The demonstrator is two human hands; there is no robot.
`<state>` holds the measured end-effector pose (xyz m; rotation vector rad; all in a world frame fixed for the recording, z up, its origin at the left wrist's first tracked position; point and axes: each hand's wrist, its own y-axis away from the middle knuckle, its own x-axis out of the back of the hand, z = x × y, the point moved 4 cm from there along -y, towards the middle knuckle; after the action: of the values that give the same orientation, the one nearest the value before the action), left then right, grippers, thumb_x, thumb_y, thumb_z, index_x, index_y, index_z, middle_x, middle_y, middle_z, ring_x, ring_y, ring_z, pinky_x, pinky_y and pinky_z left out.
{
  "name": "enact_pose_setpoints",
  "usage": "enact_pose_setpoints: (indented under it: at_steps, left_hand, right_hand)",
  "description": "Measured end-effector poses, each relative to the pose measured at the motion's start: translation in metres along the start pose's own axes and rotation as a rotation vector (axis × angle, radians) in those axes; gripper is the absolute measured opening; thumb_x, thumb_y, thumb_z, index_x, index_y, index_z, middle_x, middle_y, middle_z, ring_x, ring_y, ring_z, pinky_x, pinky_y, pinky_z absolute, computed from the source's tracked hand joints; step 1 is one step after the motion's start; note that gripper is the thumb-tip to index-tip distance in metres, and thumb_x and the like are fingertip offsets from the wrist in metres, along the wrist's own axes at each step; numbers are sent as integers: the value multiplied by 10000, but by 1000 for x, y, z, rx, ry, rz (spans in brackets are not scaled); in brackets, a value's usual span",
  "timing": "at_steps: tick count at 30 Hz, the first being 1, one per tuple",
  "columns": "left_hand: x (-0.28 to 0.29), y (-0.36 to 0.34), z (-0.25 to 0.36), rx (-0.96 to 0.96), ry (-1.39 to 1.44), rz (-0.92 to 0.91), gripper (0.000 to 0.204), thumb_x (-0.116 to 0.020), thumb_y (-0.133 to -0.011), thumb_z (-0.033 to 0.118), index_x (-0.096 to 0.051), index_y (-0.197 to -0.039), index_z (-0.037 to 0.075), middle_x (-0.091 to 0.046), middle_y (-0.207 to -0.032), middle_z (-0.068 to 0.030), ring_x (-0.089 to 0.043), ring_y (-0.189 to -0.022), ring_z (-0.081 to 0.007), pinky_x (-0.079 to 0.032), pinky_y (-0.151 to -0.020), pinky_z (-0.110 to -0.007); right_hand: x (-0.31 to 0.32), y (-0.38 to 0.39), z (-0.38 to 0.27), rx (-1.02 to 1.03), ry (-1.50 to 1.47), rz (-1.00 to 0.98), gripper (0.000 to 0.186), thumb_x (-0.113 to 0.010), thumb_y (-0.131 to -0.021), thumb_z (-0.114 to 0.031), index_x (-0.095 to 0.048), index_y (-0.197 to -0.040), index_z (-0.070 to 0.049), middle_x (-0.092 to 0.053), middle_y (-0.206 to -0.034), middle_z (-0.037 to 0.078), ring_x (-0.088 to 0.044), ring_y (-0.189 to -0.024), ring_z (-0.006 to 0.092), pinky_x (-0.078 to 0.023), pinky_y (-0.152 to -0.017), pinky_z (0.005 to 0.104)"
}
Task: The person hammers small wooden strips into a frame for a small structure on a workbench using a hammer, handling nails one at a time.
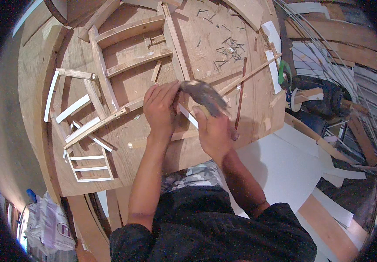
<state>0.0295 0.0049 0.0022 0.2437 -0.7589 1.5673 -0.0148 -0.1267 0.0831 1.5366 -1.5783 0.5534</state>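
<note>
My right hand (214,135) is closed round the handle of a hammer (201,94), whose dark head is blurred and lies just right of my left fingertips. My left hand (160,105) has its fingers bent and pressed together on wooden pieces at the lower corner of a wooden frame (131,24); what lies under the fingertips is partly hidden. A white-faced strip (188,115) slants down from my left hand toward my right thumb. A pale wooden batten (182,134) lies behind my wrists.
Loose nails (232,48) are scattered on the plywood worktop (262,105). Small white-edged frames (90,167) and offcuts lie at the left. Long sticks (245,78) lie at the right. White boards (289,161), a dark machine (323,100) and a plastic bag (53,222) surround the worktop.
</note>
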Motion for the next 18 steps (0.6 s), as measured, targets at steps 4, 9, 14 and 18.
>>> enact_pose_setpoints:
  at_steps: [4, 9, 14, 18]
  left_hand:
    - [-2, 1, -5, -2, -7, -1, 317, -692, -757, 45, -715, -1069, 97, -728, -1066, -48, -679, -986, -229, -468, -963, -396]
    - [-2, 1, -5, 21, 41, 3, 289, -650, -807, 86, -730, -1080, 142, -736, -1062, -58, -685, -1004, -238, -468, -955, -410]
    - [-1, -1, -2, 11, -25, -25, 286, -625, -829, 86, -725, -1089, 146, -736, -1053, -63, -687, -990, -243, -474, -935, -403]
    - [0, 0, 0, 20, 9, -17, 308, -677, -764, 38, -726, -1059, 112, -730, -1065, -48, -678, -987, -222, -461, -962, -379]
  right_hand:
    - [-11, -3, 10, -106, 88, -93, 358, -526, -998, -290, -611, -1193, -2, -659, -1044, 254, -618, -983, 437, -470, -878, 488]
    - [-5, 3, 5, -2, 28, 24, 422, -506, -1012, -355, -595, -1227, -3, -660, -1047, 287, -630, -974, 469, -499, -865, 499]
    - [-9, 5, 15, -99, 51, 9, 317, -528, -1001, -277, -651, -1099, -1, -660, -997, 232, -617, -938, 438, -460, -841, 488]
    - [-5, 7, 9, -15, 23, 121, 331, -534, -999, -289, -641, -1124, -2, -665, -954, 242, -615, -951, 457, -462, -837, 499]
